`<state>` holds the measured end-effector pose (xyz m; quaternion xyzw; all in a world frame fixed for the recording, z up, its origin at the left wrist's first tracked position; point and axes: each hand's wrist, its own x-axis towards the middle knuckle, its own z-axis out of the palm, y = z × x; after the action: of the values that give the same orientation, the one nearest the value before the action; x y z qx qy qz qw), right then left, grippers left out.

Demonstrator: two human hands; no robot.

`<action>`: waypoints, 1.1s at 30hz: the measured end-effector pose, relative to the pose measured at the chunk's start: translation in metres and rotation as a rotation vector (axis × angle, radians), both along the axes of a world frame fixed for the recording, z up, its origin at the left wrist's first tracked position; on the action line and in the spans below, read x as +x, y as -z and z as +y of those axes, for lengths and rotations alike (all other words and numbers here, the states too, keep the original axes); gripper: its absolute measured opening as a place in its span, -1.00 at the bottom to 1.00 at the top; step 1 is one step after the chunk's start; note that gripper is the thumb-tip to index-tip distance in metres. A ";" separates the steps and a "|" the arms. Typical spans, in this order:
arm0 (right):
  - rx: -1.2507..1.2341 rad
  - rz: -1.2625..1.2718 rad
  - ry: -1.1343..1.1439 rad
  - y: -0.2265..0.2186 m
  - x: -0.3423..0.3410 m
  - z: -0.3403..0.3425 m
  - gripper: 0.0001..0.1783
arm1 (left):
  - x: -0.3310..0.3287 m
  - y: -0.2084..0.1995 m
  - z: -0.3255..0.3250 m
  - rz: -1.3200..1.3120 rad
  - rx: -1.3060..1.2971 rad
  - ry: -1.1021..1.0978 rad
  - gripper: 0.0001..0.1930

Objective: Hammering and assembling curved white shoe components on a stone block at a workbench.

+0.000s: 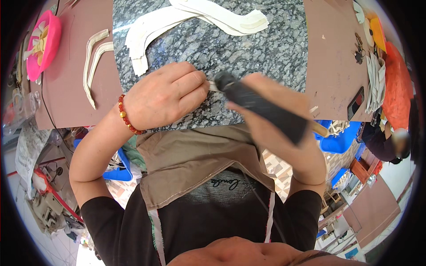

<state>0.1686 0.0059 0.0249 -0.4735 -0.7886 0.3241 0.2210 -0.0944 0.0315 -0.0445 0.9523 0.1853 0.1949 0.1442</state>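
Note:
On a grey speckled stone slab, my left hand is closed, its bent fingers pressing a narrow pale strip against the stone. Most of that strip lies hidden under the fingers. My right hand is wrapped round a black hammer, smeared by motion. The hammer's rounded dark end is over the strip's exposed end, just right of my left fingertips; whether it touches cannot be told. Beyond my hands lies an overlapping pile of white curved pieces. Two slim curved strips rest left of the slab.
A brown tabletop surrounds the slab. At far left sits a pink bowl with pale pieces inside. A phone, a pile of pale pieces and a red-orange bag are at right. Below the edge is a blue bin.

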 end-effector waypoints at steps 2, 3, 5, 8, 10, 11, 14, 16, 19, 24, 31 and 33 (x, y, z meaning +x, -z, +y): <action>-0.045 -0.128 -0.105 -0.001 -0.005 0.002 -0.76 | 0.000 0.001 -0.004 -0.046 -0.034 -0.076 -0.58; -0.099 -0.160 -0.067 0.000 -0.007 0.005 -0.76 | -0.001 0.001 -0.006 -0.043 -0.036 -0.080 -0.58; -0.037 -0.102 -0.044 -0.001 -0.009 0.007 -0.79 | -0.002 0.002 -0.008 -0.077 0.000 -0.091 -0.60; -0.035 -0.122 -0.068 0.000 -0.012 0.004 -0.81 | -0.004 0.004 -0.009 -0.055 -0.023 -0.093 -0.60; -0.070 -0.147 -0.072 0.004 -0.014 0.002 -0.81 | -0.006 0.004 -0.011 -0.101 -0.068 -0.162 -0.60; -0.073 -0.106 -0.062 0.006 -0.014 0.000 -0.81 | -0.007 0.003 -0.013 -0.130 -0.121 -0.235 -0.59; -0.085 -0.101 -0.047 0.011 -0.014 -0.001 -0.80 | -0.007 0.001 -0.022 -0.142 -0.136 -0.398 -0.57; -0.054 -0.061 -0.030 0.012 -0.013 -0.001 -0.79 | -0.003 0.004 -0.030 -0.161 -0.139 -0.439 -0.61; -0.110 -0.015 -0.028 0.009 -0.011 0.002 -0.76 | 0.000 0.008 -0.038 -0.223 -0.217 -0.509 -0.69; -0.027 -0.035 -0.008 0.005 -0.015 0.005 -0.76 | 0.001 0.011 -0.040 -0.197 -0.099 -0.459 -0.65; -0.030 -0.141 -0.086 0.001 -0.021 0.011 -0.76 | 0.002 -0.001 -0.044 0.057 0.076 -0.355 -0.62; -0.012 -0.148 -0.096 0.000 -0.021 0.012 -0.76 | -0.001 0.000 -0.040 0.071 0.092 -0.323 -0.61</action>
<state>0.1474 0.0182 0.0253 -0.4593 -0.8226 0.3031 0.1433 -0.0957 -0.0089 -0.0441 0.9221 0.3317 0.1898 0.0608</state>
